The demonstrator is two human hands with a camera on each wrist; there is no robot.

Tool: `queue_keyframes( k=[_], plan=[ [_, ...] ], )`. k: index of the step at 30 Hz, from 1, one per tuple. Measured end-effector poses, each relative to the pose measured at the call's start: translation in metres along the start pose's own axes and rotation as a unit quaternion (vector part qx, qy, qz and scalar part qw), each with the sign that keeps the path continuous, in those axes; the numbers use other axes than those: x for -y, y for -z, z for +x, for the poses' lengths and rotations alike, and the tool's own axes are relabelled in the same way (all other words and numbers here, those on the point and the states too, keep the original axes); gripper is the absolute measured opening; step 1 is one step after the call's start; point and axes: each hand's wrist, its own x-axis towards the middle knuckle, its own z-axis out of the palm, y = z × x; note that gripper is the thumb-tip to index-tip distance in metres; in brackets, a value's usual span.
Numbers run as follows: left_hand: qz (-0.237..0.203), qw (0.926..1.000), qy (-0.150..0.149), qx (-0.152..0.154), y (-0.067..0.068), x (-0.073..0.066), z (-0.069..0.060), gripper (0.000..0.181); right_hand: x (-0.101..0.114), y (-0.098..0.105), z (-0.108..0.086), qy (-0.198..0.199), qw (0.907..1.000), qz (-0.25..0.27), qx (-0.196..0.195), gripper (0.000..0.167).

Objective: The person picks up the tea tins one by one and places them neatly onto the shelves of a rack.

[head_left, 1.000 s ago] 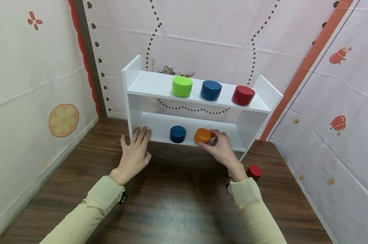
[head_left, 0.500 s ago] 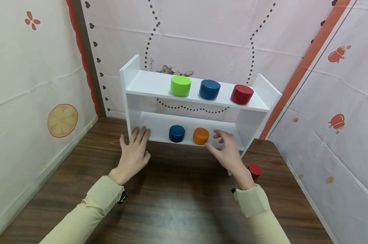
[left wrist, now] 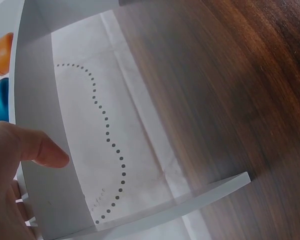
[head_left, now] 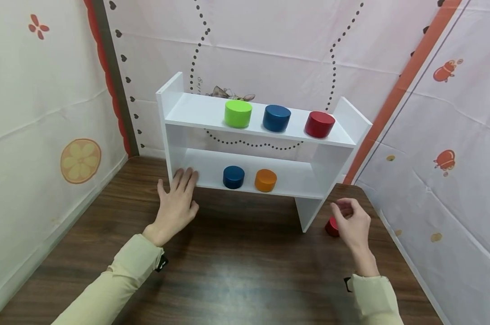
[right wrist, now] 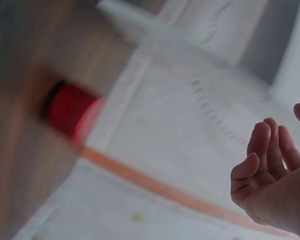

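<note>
My left hand [head_left: 175, 205] rests its fingers on the left end of the lower board of a white two-tier shelf [head_left: 206, 169]. To the right of the shelf, my right hand [head_left: 353, 225] is in the air with bent fingers, holding nothing. Just beside and partly behind it in the head view, a red cylinder [head_left: 331, 227] stands on the table; the right wrist view shows this red cylinder [right wrist: 72, 110] blurred and apart from the fingers. On the lower board sit a blue cylinder [head_left: 233, 177] and an orange cylinder [head_left: 265, 180], side by side near the front edge.
The upper board carries a green cylinder [head_left: 238, 113], a blue cylinder [head_left: 276, 118] and a red cylinder [head_left: 319, 124]. A dark wooden table [head_left: 245, 271] bears the shelf. Printed cloth [head_left: 269, 45] hangs behind and on both sides.
My right hand has let go of the orange cylinder, leaving it on the lower board, and moved right and down to the red cylinder on the table. The left hand has stayed on the shelf.
</note>
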Motion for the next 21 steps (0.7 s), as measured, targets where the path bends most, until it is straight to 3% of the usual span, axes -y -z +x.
queue_keyframes(
  k=[3,6,9,12,16,21],
  plan=[
    [-0.001,1.0,-0.002,-0.002,0.0,0.0,0.0,0.074,-0.023,0.004,-0.002,-0.04,0.9981,-0.042,0.021,0.028],
    [-0.003,1.0,-0.003,-0.003,0.0,0.0,0.0,0.074,-0.044,0.006,-0.004,-0.089,0.9886,-0.081,0.09,0.047],
    [-0.001,1.0,-0.004,-0.004,0.001,0.001,0.0,0.074,-0.063,0.006,-0.004,-0.134,0.9672,-0.117,0.181,0.07],
    [0.0,1.0,-0.004,-0.004,0.001,0.001,0.001,0.074,-0.078,0.003,-0.003,-0.151,0.943,-0.16,0.25,0.087],
    [-0.001,1.0,-0.003,-0.003,0.0,0.001,0.0,0.074,-0.091,-0.002,-0.001,-0.15,0.928,-0.181,0.289,0.092],
    [-0.005,1.0,-0.001,-0.001,-0.001,0.001,0.0,0.074,-0.099,-0.007,0.0,-0.157,0.9265,-0.164,0.3,0.084]
  ],
)
